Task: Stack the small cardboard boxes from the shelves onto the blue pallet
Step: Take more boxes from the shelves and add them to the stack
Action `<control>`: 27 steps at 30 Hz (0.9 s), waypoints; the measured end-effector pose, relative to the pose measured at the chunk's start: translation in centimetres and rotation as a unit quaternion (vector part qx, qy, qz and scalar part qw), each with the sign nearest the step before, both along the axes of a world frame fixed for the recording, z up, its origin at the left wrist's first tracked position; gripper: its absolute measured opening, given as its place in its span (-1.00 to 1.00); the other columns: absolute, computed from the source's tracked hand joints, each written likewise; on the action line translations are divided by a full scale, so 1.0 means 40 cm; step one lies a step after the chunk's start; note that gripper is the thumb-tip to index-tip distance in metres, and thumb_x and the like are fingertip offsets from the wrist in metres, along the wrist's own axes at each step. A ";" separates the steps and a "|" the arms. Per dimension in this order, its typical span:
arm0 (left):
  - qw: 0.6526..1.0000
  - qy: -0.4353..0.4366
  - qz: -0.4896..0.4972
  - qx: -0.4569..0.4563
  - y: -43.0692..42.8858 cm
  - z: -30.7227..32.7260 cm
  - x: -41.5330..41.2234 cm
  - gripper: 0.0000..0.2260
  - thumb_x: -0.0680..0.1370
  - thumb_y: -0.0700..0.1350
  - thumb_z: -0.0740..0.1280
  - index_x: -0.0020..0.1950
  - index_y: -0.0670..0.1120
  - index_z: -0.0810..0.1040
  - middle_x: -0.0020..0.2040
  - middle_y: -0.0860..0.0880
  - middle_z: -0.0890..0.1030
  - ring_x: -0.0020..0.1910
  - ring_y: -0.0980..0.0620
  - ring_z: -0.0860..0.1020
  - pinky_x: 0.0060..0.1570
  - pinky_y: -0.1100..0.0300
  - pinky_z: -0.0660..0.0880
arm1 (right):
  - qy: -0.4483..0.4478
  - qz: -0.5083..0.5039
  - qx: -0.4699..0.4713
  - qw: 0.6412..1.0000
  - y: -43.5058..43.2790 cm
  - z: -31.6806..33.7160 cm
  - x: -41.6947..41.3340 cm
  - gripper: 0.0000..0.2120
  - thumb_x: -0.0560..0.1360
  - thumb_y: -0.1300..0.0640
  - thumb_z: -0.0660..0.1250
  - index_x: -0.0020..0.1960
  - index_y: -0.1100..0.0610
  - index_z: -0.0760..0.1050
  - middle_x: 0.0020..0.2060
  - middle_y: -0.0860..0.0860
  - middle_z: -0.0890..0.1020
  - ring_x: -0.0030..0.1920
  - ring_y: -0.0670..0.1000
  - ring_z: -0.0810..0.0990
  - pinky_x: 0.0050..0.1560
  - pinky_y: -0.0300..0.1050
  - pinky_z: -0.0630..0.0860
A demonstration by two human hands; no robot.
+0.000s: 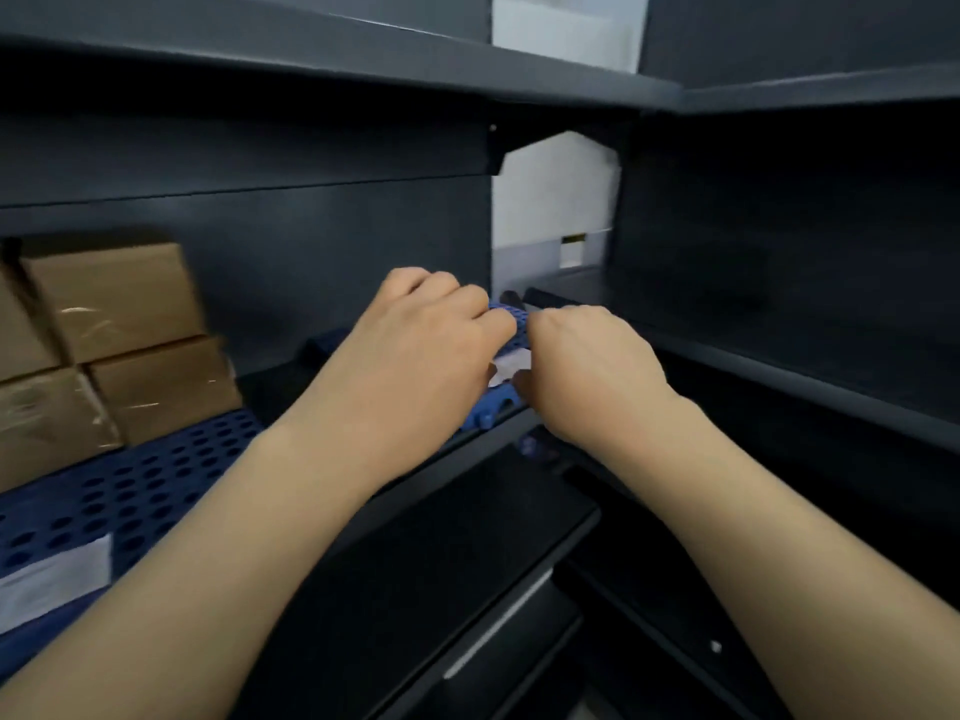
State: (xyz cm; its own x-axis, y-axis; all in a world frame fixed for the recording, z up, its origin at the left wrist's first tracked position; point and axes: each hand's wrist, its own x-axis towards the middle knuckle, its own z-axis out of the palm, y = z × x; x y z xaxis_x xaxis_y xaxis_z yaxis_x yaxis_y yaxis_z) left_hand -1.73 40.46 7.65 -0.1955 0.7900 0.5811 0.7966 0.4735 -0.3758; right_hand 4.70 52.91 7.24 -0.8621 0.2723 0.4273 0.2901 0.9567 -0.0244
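Both hands at the far corner of the blue pallet (130, 491), cardboard boxes (111, 345) stacked well to their left.

Head view: the left hand (415, 350) curls its fingers (483, 309) over the pallet's far edge, gripping it; the right hand (592, 366) is clenched just beside it, fingertips hidden, touching a white label (511, 365) between the hands. Dark shelves (779, 356) lie beyond and right of the fingers.
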 end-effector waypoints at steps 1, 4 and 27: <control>1.000 -0.003 -0.031 0.004 0.016 0.000 0.010 -0.87 0.41 -0.18 0.39 -0.05 -0.10 0.58 -0.19 -0.04 0.58 -0.13 -0.12 0.53 0.06 0.04 0.28 | 0.001 -0.025 -0.005 1.000 0.010 0.000 0.024 -0.78 0.52 0.16 0.28 -0.21 0.14 0.25 -0.26 0.02 0.40 -0.14 0.10 0.34 -0.21 -0.08 0.26; 0.993 -0.011 -0.113 0.016 0.066 -0.009 0.055 -0.89 0.44 -0.15 0.31 -0.08 -0.11 0.58 -0.23 -0.05 0.57 -0.18 -0.14 0.54 0.03 0.02 0.32 | 0.002 -0.108 -0.023 0.994 0.045 -0.011 0.115 -0.81 0.53 0.14 0.28 -0.13 0.12 0.26 -0.21 0.04 0.39 -0.13 0.09 0.33 -0.20 -0.09 0.26; 0.820 -0.211 -0.520 -0.116 0.666 -0.092 1.033 -0.70 0.57 0.00 0.23 0.30 0.05 0.41 0.16 0.09 0.50 0.18 0.08 0.40 0.30 0.13 0.23 | 0.036 -0.595 -0.070 0.800 0.323 -0.049 1.243 -0.79 0.53 0.01 0.31 0.05 0.13 0.49 -0.19 0.01 0.53 -0.16 0.04 0.48 -0.24 -0.10 0.41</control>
